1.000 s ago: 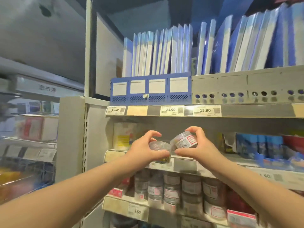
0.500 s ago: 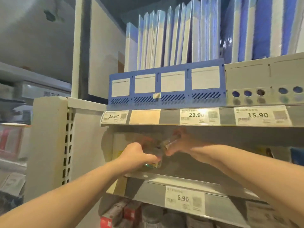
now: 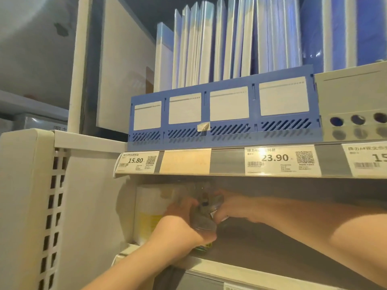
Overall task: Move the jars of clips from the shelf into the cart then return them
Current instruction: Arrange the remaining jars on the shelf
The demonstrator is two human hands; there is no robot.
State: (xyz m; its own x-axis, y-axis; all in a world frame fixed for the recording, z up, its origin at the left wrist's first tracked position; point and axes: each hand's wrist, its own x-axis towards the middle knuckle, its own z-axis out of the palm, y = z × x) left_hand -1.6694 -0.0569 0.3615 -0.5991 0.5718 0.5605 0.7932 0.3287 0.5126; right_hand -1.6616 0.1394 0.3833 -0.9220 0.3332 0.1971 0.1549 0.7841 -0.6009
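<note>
Jars of clips, two of them, sit between the person's hands inside the dim shelf point(image 3: 272, 250) opening, under the price rail point(image 3: 227, 163). The lower jar point(image 3: 204, 225) is clear, with a green and yellow patch at its base, and it is at the shelf's near edge; whether it rests on the board cannot be told. The left hand point(image 3: 180, 229) wraps it from the left, fingers curled round its side. The upper jar point(image 3: 212, 203) is just above and to the right of it and blurred, with a white label edge showing at its lower right. The right hand point(image 3: 234, 210) comes in from the right with its fingers curled round this jar; blur hides the exact grip. The two jars look to be touching or nearly so.

Farther back to the left of the left hand stands a white box point(image 3: 146, 208) with a yellow panel. On the rail are a tag reading 15.80 point(image 3: 137, 162), a blank tan card point(image 3: 185, 161) and a tag reading 23.90 point(image 3: 279, 161). Above the rail stands a blue file rack point(image 3: 226, 114) with four white label cards, filled with upright blue and white folders point(image 3: 209, 49). A grey rack point(image 3: 351, 97) with round holes adjoins it on the right. At the left, a white perforated side panel point(image 3: 52, 206) closes the unit.
</note>
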